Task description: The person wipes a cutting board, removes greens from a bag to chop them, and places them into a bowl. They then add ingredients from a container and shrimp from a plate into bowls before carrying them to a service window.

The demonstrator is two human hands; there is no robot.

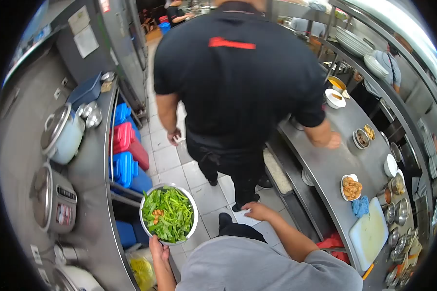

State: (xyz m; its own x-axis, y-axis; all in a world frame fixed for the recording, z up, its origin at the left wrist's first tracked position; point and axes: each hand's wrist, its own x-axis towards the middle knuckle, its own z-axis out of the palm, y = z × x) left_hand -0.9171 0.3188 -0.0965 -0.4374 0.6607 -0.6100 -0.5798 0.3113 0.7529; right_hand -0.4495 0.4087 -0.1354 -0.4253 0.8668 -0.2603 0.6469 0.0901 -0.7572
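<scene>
A metal bowl full of leafy greens is at the lower left, over the floor. My left hand grips its near rim, closed with the thumb near the edge. A small heap of brownish-orange pieces lies among the leaves. My right hand hangs low in front of me with its fingers stretched out and nothing in them. It is nearest the dark trouser leg of a person in black, who stands just ahead with their back to me.
A steel counter on the left holds a rice cooker and a large pot; lidded bins stand beneath. On the right steel table are a cutting board, a blue cloth and a food dish. Tiled floor runs between.
</scene>
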